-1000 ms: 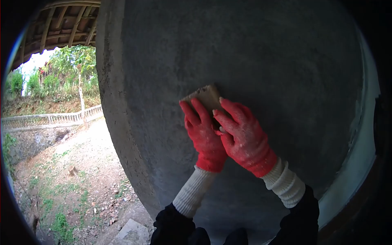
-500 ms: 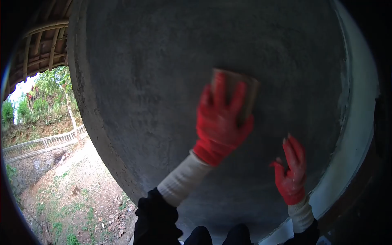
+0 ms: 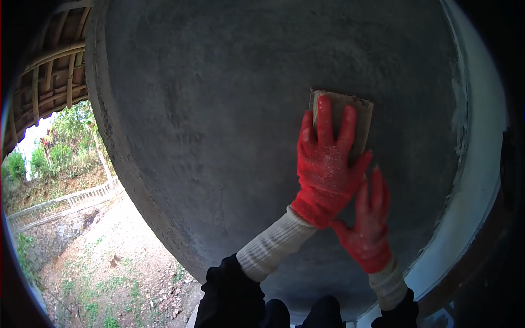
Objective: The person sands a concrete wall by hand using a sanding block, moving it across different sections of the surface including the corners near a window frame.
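My left hand [image 3: 327, 169], in a red-coated glove with a pale knit cuff, presses a flat brown rectangular pad [image 3: 361, 112] against the dark grey plastered wall [image 3: 219, 109]. The pad looks like folded paper or card, with a ragged top edge. My fingers lie spread over its face, with the thumb out along its lower right side. Just below and right of that wrist is my right hand [image 3: 369, 227], gloved in red too. Its fingers point up, stretched out and apart, with nothing held in them; bare fingertips show through the glove.
A rough plaster edge [image 3: 123, 147] bounds the wall on the left. Beyond it lie a slope of soil and rubble [image 3: 120, 262], a pale railing [image 3: 65, 202] and a tiled roof underside [image 3: 54, 71]. A white painted strip [image 3: 476, 147] runs down the right side. My knees show below.
My left hand has slid the pad to the right across the wall. My right hand has shifted left and a little down, closer to the left wrist.
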Tool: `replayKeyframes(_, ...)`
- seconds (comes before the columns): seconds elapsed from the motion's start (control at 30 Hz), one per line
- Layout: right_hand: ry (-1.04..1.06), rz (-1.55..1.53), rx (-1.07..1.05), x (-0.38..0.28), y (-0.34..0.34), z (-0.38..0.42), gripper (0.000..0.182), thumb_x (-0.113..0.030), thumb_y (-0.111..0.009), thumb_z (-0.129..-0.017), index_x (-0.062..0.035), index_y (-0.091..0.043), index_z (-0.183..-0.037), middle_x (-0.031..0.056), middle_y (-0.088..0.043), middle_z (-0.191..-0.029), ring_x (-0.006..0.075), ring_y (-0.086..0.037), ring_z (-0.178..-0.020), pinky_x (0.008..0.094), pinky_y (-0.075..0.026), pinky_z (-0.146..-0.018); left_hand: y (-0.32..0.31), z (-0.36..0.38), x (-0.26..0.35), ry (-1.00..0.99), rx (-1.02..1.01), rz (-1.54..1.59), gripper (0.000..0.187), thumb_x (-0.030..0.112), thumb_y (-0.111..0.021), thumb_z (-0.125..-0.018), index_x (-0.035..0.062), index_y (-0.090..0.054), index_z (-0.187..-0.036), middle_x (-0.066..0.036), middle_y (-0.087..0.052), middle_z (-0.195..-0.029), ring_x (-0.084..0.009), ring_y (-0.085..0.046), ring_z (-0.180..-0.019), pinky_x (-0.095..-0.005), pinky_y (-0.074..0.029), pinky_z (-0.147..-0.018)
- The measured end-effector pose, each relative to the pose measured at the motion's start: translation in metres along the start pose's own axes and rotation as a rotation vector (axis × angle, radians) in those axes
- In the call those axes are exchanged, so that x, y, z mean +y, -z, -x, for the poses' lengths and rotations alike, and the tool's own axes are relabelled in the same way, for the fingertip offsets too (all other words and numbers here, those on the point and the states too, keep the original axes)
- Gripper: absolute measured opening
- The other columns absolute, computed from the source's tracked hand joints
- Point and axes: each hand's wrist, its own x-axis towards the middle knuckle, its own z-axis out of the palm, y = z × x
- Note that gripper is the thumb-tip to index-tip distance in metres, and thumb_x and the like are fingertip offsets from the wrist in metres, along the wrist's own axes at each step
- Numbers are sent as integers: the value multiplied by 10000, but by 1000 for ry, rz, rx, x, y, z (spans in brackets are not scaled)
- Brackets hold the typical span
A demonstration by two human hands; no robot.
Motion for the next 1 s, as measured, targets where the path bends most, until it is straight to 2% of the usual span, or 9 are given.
replayKeyframes(0.13,50,5,162,-8,-38,-43,950,-277,-828,-716,6,-338,-1480,287,-260,-1514,493,-395,-1297,552,-409,-1032,0,18,-29,-82,-7,132,641,160,-654,-870,-12,-423,-1442,-260,-311,-1549,-472,-370,-1363,-487,-355,-1120)
replayKeyframes(0.2,57,201,297,-8,-52,-64,1002,-330,-861,-660,15,-359,-1456,288,-268,-1505,494,-393,-1292,558,-410,-1035,10,30,-51,-99,4,560,607,153,-639,-874,-60,-444,-1408,-273,-354,-1513,-497,-348,-1375,-517,-367,-1105)
replayKeyframes(0.3,-32,143,110,-23,-21,-88,1043,-340,-881,-605,16,-368,-1441,288,-274,-1510,498,-403,-1283,560,-413,-1044,26,26,-92,-45,166,339,578,158,-620,-878,-61,-465,-1390,-263,-413,-1478,-461,-377,-1374,-536,-333,-1121)
replayKeyframes(0.37,45,225,151,-1,-2,-117,1091,-281,-845,-637,-12,-265,-1521,302,-247,-1546,501,-360,-1358,544,-371,-1105,27,19,-123,-158,85,-326,545,166,-564,-921,-23,-464,-1422,-230,-381,-1522,-456,-370,-1389,-561,-297,-1144)
replayKeyframes(0.57,-31,449,523,58,25,-218,910,-252,-800,-687,-98,-393,-1487,191,-369,-1530,424,-417,-1335,472,-407,-1094,22,27,-142,-284,143,-233,571,199,-586,-885,4,-485,-1413,-181,-488,-1456,-429,-399,-1374,-594,-298,-1130)
replayKeyframes(0.67,218,454,419,28,8,-200,857,-318,-778,-707,-129,-427,-1466,186,-401,-1504,452,-443,-1290,499,-416,-1072,25,36,-144,-280,140,-206,557,211,-537,-903,-16,-482,-1409,-162,-521,-1430,-423,-412,-1364,-578,-290,-1139)
replayKeyframes(0.8,511,327,-68,-34,-24,-142,828,-312,-782,-692,-210,-463,-1450,147,-417,-1486,414,-472,-1264,507,-420,-1058,32,50,-150,-190,248,-188,588,235,-456,-937,-63,-416,-1442,-186,-470,-1474,-424,-387,-1380,-559,-270,-1154)
replayKeyframes(0.87,656,311,-156,-35,-21,-153,819,-343,-781,-691,-222,-478,-1443,113,-421,-1482,402,-469,-1272,506,-423,-1053,25,50,-156,-120,490,-91,621,251,-371,-975,-115,-320,-1474,-226,-388,-1525,-432,-336,-1409,-535,-253,-1165)
replayKeyframes(1.0,474,359,351,13,10,-247,707,-323,-777,-710,-170,-554,-1363,137,-488,-1419,380,-535,-1204,475,-464,-1002,25,52,-158,-100,453,-63,640,267,-328,-1006,-130,-238,-1500,-274,-309,-1550,-448,-294,-1425,-526,-246,-1168)
